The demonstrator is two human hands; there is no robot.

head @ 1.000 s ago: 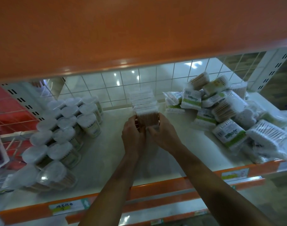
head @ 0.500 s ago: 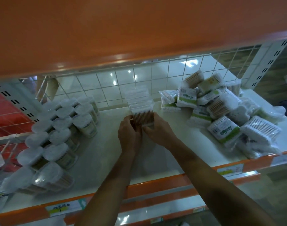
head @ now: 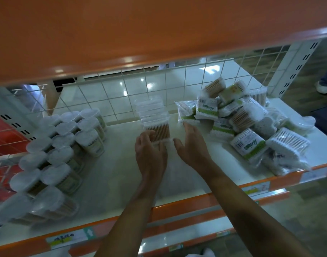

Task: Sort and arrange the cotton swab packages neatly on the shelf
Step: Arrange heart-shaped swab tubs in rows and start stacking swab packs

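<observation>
A row of clear square boxes of wooden cotton swabs (head: 155, 117) runs from the mesh back wall toward me at mid shelf. My left hand (head: 150, 151) rests its fingertips against the front box's lower left side. My right hand (head: 193, 145) is off the box, fingers spread, just to its right. A loose heap of bagged swab packages (head: 248, 125) with green labels and clear packs covers the right of the shelf. Round tubs of swabs (head: 66, 143) stand in rows on the left.
The white shelf board (head: 112, 175) has an orange front rail (head: 177, 208) with price tags. An orange shelf (head: 140, 30) overhangs above. A white wire mesh (head: 140, 86) closes the back. A person's shoe (head: 323, 88) shows at far right.
Both hands were pressed on the front box. Now my right hand has let go and moved right with its fingers apart. The left hand stays at the box.
</observation>
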